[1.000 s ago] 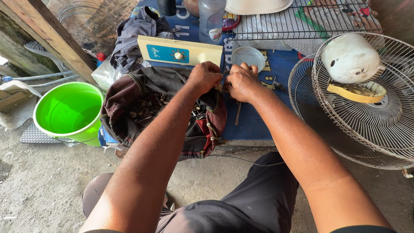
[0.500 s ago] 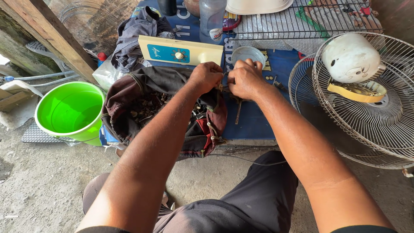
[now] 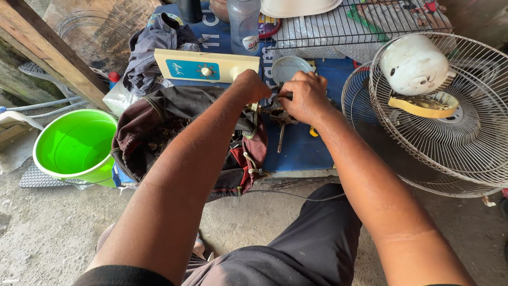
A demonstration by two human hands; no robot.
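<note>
Concrete floor, rough timber on the left and a blue mat (image 3: pixel 296 151) laid out as the work surface, so a pretty scrappy outdoor repair corner. Not much has shifted over the last second. Both hands sit over the same spot in the middle of the mat as they did a moment ago; the only real difference is the view creeping a bit closer, with the forearms holding the same angle.

My left hand (image 3: pixel 253 86) is closed around one end of a small dark metal part with a shaft (image 3: pixel 279 127), and my right hand (image 3: pixel 302 95) is curled over the other side, fingers pinched down on it. Both grips read as clamped on that part, though the exact finger contact is hidden under the knuckles. The shaft pokes out below the hands, pointing back toward me, just above the mat.

With so little movement, I'd say the fiddly bit is still ongoing rather than finished.

Around it: a cream control panel with a blue label and knob (image 3: pixel 206 66) just beyond the left hand, a dark cloth bag (image 3: pixel 159 132) under the left forearm, a green bucket (image 3: pixel 74 145) well off left, a round metal lid (image 3: pixel 290 68) beyond the hands, and fan grilles (image 3: pixel 465 143) with a white motor housing (image 3: pixel 415 63) to the right.
</note>
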